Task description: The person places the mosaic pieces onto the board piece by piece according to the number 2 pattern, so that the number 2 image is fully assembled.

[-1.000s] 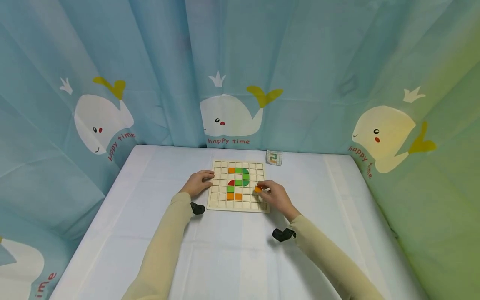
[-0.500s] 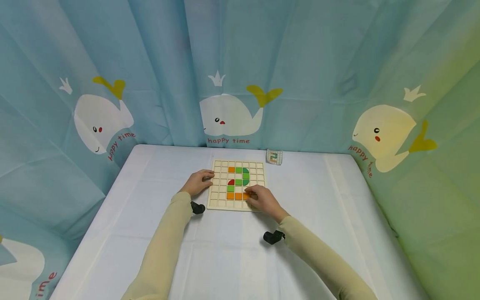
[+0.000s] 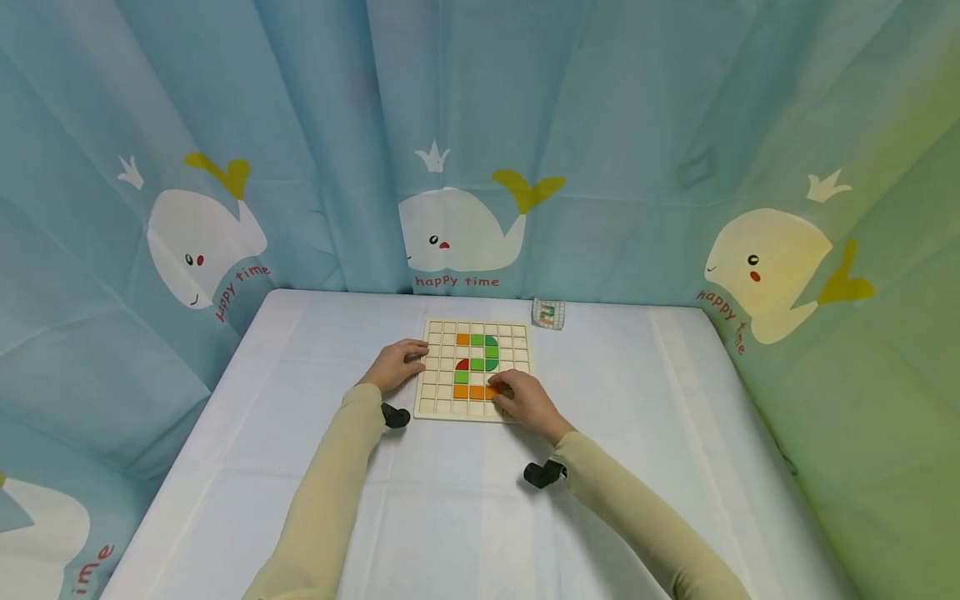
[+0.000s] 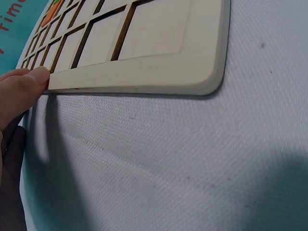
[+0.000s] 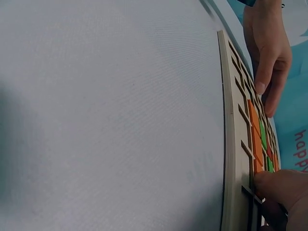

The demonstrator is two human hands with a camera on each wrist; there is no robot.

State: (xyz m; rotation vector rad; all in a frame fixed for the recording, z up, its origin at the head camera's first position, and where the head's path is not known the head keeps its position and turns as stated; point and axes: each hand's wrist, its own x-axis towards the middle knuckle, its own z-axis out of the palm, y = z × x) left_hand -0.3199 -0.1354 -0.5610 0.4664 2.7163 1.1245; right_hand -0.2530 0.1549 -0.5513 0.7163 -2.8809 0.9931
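Note:
A light wooden grid board (image 3: 516,333) lies on the table, with orange, green and red tiles set in some of its cells. My right hand (image 3: 528,402) is over its lower right part, and thumb and fingers pinch an orange square tile (image 3: 491,392) at the right end of the bottom orange row. In the right wrist view my thumb (image 5: 269,184) is against that row's end; the fingertips are partly hidden. My left hand (image 3: 393,365) rests on the board's left edge with fairly straight fingers. The left wrist view shows a digit (image 4: 39,76) touching the rim.
A small card (image 3: 548,314) with a printed grid pattern lies behind the board, to its right. The table (image 3: 442,517) has a pale cloth. Blue curtains (image 3: 480,100) printed with whales stand along its back and sides. Black devices (image 3: 542,474) hang below both wrists.
My right hand has moved left and slightly down with the orange tile and set it at the right end of the bottom row. Over the last half second it barely moves. My left hand stays put.

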